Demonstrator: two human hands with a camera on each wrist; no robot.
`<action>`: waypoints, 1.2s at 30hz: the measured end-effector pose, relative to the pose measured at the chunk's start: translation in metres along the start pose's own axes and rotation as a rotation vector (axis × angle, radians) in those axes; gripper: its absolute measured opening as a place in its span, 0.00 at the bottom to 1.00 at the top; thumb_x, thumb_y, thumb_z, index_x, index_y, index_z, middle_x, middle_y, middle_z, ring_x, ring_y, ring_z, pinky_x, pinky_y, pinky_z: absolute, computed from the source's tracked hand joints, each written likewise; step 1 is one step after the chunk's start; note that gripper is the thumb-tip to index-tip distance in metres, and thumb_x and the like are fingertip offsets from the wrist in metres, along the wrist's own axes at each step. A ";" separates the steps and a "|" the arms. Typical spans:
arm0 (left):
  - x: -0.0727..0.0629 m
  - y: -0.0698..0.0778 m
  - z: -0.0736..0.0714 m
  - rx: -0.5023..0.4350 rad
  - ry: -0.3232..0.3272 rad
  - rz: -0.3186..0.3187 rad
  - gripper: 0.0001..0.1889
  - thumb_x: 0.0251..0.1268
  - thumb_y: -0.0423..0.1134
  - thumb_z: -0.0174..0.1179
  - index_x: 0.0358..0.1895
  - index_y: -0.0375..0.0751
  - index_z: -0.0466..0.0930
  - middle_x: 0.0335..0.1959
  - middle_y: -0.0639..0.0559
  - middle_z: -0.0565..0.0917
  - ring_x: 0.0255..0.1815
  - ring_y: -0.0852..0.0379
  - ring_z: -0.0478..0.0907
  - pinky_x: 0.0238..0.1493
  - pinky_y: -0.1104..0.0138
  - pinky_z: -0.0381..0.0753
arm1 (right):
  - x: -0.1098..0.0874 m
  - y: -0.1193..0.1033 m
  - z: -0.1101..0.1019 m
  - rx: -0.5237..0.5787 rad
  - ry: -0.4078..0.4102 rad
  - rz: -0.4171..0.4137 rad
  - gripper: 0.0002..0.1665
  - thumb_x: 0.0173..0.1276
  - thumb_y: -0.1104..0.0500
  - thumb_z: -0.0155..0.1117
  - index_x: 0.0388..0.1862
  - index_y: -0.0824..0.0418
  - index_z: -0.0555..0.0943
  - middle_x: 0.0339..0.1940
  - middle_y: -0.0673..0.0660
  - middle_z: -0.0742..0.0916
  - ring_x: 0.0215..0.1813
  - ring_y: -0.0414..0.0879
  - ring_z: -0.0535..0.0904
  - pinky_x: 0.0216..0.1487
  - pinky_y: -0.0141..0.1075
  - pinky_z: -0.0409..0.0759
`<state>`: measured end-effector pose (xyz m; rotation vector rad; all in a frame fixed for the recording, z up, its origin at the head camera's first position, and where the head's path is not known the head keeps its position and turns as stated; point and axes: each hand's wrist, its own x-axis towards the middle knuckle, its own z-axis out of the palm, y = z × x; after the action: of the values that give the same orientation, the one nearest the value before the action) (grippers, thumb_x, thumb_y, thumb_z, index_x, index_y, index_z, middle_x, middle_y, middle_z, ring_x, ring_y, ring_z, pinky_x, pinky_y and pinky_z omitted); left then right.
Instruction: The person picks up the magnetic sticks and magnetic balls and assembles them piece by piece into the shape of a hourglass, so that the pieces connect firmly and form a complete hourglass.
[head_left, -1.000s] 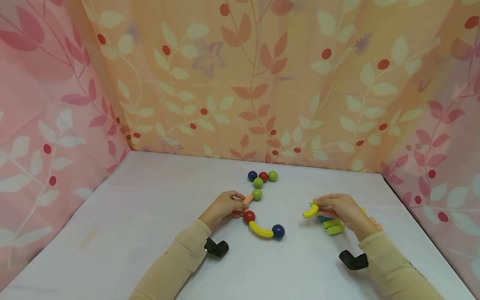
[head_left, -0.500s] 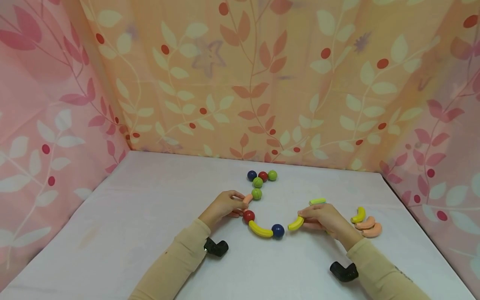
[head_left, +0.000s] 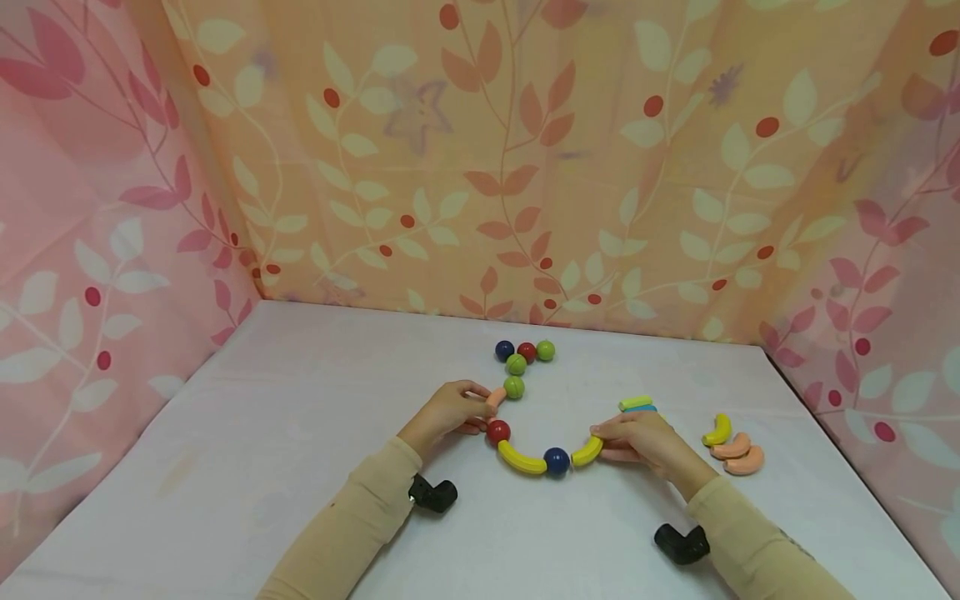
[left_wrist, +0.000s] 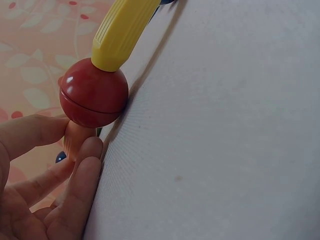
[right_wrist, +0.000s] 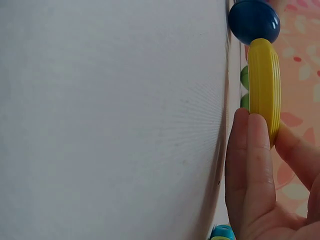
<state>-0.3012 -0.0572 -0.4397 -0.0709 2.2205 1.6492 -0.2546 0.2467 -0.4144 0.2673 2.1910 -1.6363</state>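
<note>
My left hand point(head_left: 450, 410) pinches a short peach-coloured rod point(head_left: 496, 397) between thumb and fingers. That rod sits between a green ball point(head_left: 513, 387) and a red ball point(head_left: 498, 431). From the red ball a curved yellow rod point(head_left: 522, 460) runs to a dark blue ball point(head_left: 557, 462). With thumb and fingers, my right hand point(head_left: 643, 437) holds a second curved yellow rod point(head_left: 587, 452) by its outer end. Its other end is at the blue ball point(right_wrist: 254, 22); in the right wrist view the two appear to touch. The fingers hide part of each held rod.
Beyond the green ball lie another green ball point(head_left: 516, 364), a blue ball point(head_left: 505, 351), a red ball point(head_left: 527, 352) and a further green ball point(head_left: 545, 350). Straight green and blue rods point(head_left: 636, 403) lie behind my right hand. A yellow rod point(head_left: 717, 429) and peach rods point(head_left: 744, 461) lie farther right.
My right hand has carried the curved yellow rod leftward and toward me, from the rod pile to the blue ball. My left hand stays on the peach rod.
</note>
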 end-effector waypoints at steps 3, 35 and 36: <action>0.001 0.001 0.000 0.003 0.003 -0.005 0.21 0.60 0.40 0.69 0.55 0.39 0.78 0.42 0.45 0.84 0.32 0.56 0.82 0.35 0.71 0.85 | 0.002 -0.001 0.001 0.003 0.007 0.010 0.22 0.65 0.58 0.71 0.52 0.72 0.82 0.37 0.54 0.89 0.36 0.41 0.87 0.41 0.34 0.87; -0.003 0.004 0.001 0.090 -0.021 -0.015 0.20 0.59 0.39 0.70 0.55 0.44 0.79 0.39 0.45 0.83 0.34 0.54 0.82 0.36 0.69 0.86 | 0.012 -0.016 0.024 -0.044 -0.047 0.020 0.23 0.69 0.59 0.67 0.59 0.69 0.79 0.44 0.55 0.89 0.39 0.42 0.85 0.45 0.36 0.87; -0.003 0.004 0.001 0.091 -0.022 -0.012 0.20 0.59 0.39 0.70 0.55 0.44 0.79 0.40 0.45 0.82 0.34 0.54 0.81 0.36 0.69 0.86 | 0.013 -0.017 0.025 -0.050 -0.044 0.021 0.23 0.69 0.58 0.67 0.59 0.68 0.80 0.45 0.56 0.89 0.39 0.42 0.85 0.45 0.36 0.87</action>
<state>-0.2988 -0.0554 -0.4354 -0.0422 2.2707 1.5327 -0.2683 0.2164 -0.4110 0.2373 2.1854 -1.5593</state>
